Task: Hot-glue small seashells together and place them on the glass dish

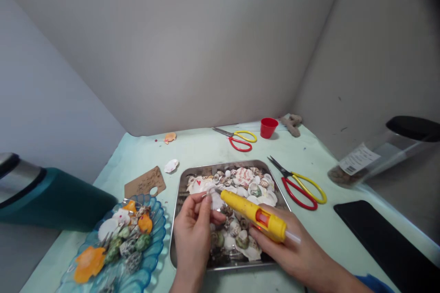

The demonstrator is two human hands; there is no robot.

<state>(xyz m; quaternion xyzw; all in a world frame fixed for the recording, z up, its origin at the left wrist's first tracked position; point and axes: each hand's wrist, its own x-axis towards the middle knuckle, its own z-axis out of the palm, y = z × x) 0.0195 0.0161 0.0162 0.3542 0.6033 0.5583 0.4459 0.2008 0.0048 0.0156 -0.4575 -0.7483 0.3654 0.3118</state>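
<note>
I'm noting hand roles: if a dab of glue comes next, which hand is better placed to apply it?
Probably the right hand: it grips the yellow glue gun, whose nozzle end points toward the left hand, where the fingertips seem to hold a blurred pale piece.

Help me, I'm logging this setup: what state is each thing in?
Right hand: gripping the glue gun
Glue gun: clear stick protruding behind
Left hand: pinching a pale piece, blurred
Metal tray: spread with shells
Blue dish: holding shells
Near scissors: lying, blades look nearly closed
Far scissors: lying, blades look nearly closed
Red cup: upright
Clear container: lid on
Teal bottle: open or closed unclear
</note>
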